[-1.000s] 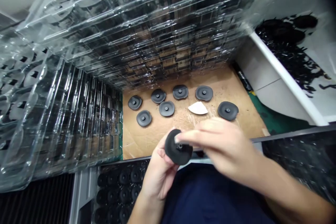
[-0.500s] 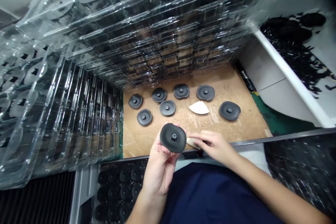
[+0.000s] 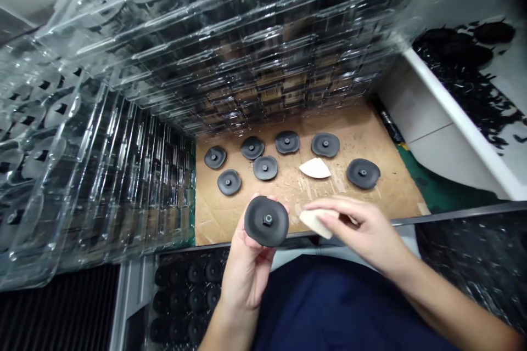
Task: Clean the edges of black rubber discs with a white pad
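Observation:
My left hand (image 3: 247, 269) grips a black rounded disc (image 3: 259, 230) from below, its face with a small central stud turned up toward me. Pinched between the thumb and fingers of my right hand (image 3: 366, 230) is a pale wedge-shaped sponge pad (image 3: 315, 221). The pad is just right of the disc, with a small gap between them. On the brown cardboard (image 3: 214, 225) beyond my hands lie several similar black discs (image 3: 265, 168), studs up. Among them rests another white wedge-shaped pad (image 3: 315, 168).
Tall stacks of clear plastic trays (image 3: 247, 60) stand behind and to the left. At the right, a white-edged bin or surface (image 3: 461, 120) bears black scraps (image 3: 473, 82). Below the table edge, a tray of black discs (image 3: 185, 301) sits at lower left.
My right hand has moved right, away from the disc, bringing the pad into fuller view. The held disc has shifted slightly left and down.

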A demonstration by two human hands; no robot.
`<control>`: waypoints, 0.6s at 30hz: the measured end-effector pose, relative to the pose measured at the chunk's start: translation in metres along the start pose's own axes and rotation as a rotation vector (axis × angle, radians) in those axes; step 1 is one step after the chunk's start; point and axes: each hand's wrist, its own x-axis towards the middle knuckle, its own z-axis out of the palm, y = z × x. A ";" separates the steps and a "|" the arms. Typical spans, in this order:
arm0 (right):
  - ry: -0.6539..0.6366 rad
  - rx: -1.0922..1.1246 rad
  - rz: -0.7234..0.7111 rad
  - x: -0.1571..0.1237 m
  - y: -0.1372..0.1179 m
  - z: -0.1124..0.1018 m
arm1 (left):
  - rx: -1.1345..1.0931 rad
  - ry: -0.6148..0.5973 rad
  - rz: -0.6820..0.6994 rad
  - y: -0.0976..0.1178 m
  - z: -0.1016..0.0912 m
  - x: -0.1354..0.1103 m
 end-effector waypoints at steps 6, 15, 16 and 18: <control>0.147 -0.047 0.063 -0.008 -0.003 -0.015 | -0.014 -0.061 -0.034 0.003 0.009 -0.001; -0.067 -0.099 -0.475 0.007 -0.063 0.016 | -0.016 -0.039 -0.040 0.003 0.007 -0.008; -0.095 -0.120 -0.440 0.009 -0.063 0.018 | -0.029 -0.033 -0.045 0.002 0.006 -0.008; -0.008 -0.165 -0.456 0.013 -0.063 0.022 | -0.047 -0.030 -0.072 0.000 0.006 -0.009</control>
